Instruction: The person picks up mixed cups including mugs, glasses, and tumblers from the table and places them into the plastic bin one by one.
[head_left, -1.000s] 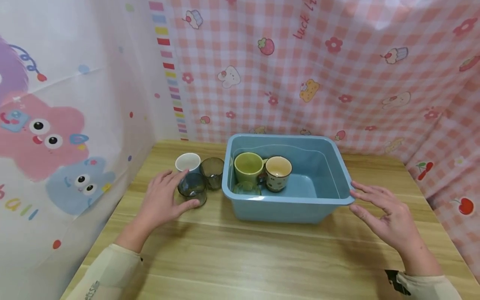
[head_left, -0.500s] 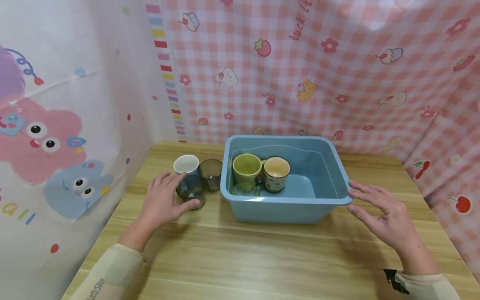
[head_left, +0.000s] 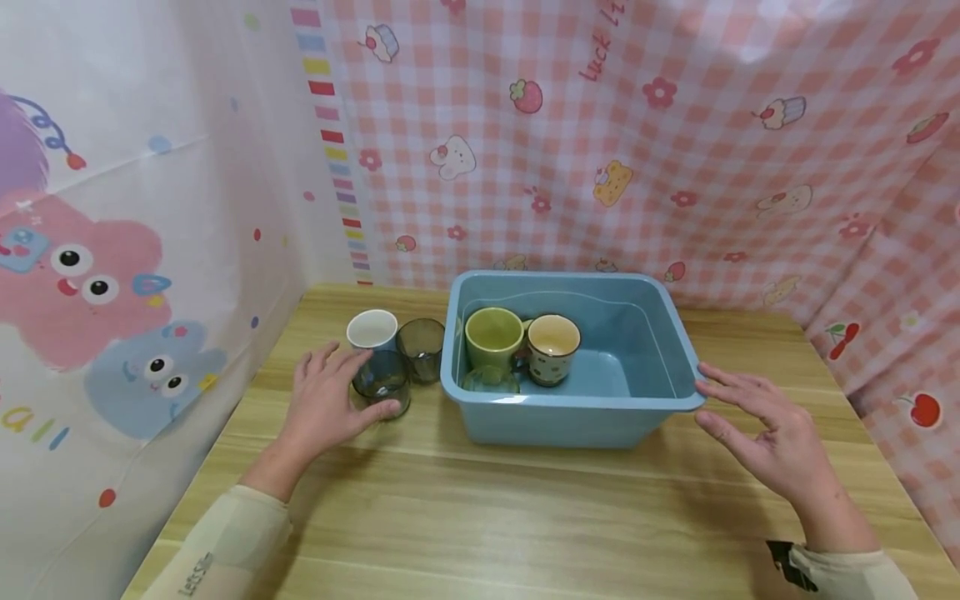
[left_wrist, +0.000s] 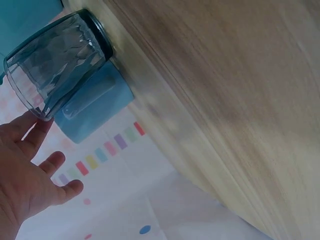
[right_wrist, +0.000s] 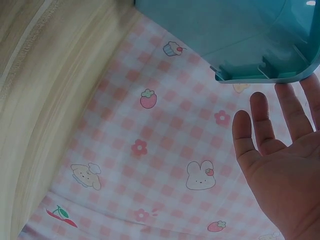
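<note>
In the head view my left hand [head_left: 322, 400] is beside a dark tinted glass [head_left: 384, 385], thumb at its near side. The left wrist view shows fingertips [left_wrist: 42, 125] at the glass's rim, the other fingers spread loosely. Behind it stand a blue cup [head_left: 372, 331] with a white inside and a brown tinted glass [head_left: 422, 350]. My right hand [head_left: 772, 429] has extended fingertips at the right rim of a blue plastic bin [head_left: 558, 402]. The bin holds a green mug [head_left: 495, 329], a patterned cream cup [head_left: 553, 354] and a clear greenish glass [head_left: 491, 381], partly hidden by the front rim.
Everything stands on a wood-grain table [head_left: 510, 517]. A pink checked cloth [head_left: 570, 167] hangs directly behind the bin, and a white cartoon-printed cloth [head_left: 225, 233] hangs along the left side.
The head view has shifted slightly. Both hands, the bin and the cups keep their places relative to one another.
</note>
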